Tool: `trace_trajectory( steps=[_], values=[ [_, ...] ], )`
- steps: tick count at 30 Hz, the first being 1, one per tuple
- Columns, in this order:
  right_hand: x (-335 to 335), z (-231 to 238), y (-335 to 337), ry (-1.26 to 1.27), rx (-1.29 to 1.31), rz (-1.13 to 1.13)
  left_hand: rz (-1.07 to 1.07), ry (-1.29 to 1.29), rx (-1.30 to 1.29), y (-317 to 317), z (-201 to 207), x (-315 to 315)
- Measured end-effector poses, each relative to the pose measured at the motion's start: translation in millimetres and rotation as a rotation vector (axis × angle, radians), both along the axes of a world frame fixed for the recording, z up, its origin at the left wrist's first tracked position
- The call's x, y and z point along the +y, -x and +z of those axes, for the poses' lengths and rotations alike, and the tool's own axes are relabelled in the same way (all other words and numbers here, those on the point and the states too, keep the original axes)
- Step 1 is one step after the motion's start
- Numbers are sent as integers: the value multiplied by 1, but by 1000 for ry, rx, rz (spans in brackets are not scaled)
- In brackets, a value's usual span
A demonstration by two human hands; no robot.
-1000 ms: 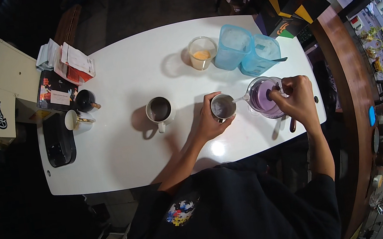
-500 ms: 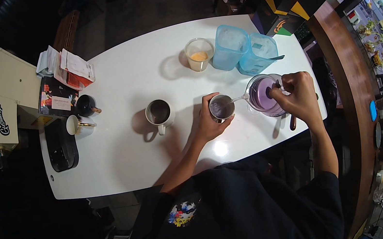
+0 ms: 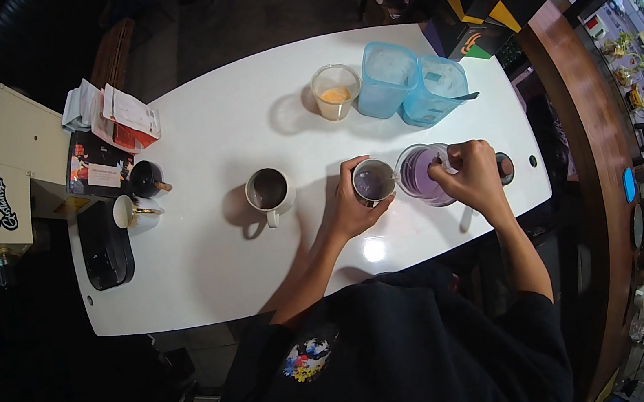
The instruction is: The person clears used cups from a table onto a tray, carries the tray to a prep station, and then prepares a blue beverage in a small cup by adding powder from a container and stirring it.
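Observation:
My left hand (image 3: 357, 203) is wrapped round a small metal cup (image 3: 374, 180), with a little purplish liquid visible inside. Close on its right, my right hand (image 3: 471, 176) grips the handle side of a clear glass jug (image 3: 421, 179) of purple liquid. The jug leans toward the cup, its spout at the cup's right rim. My fingers partly cover the jug's handle. Left of my left hand stands a white mug (image 3: 269, 189), dark inside, its handle toward me.
Behind the jug are two blue translucent containers (image 3: 389, 80) and a clear cup (image 3: 335, 92) with tan liquid. A dark round object (image 3: 505, 167) lies right of my right hand. A cream machine (image 3: 17, 170), a gold-handled white cup (image 3: 134, 212) and a black tray (image 3: 104, 244) occupy the left end.
My right hand has brought the glass jug left, closer to the metal cup. The dark round object beside my right hand has come into view. My left hand keeps its place.

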State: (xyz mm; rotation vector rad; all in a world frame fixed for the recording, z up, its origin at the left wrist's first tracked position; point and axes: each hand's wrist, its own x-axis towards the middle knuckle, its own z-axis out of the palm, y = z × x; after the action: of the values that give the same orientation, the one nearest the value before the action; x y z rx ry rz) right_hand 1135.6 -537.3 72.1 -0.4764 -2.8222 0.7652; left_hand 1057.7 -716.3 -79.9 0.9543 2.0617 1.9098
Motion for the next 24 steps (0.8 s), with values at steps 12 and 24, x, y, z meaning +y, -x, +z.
trace_trajectory(
  steps=[12,24],
  values=[
    [0,-34,4,7,133,16,-42,-42,-50,1,-5,-1],
    [19,-89,-21,273,138,-237,-43,-16,-66,1,-2,-2]
  ],
)
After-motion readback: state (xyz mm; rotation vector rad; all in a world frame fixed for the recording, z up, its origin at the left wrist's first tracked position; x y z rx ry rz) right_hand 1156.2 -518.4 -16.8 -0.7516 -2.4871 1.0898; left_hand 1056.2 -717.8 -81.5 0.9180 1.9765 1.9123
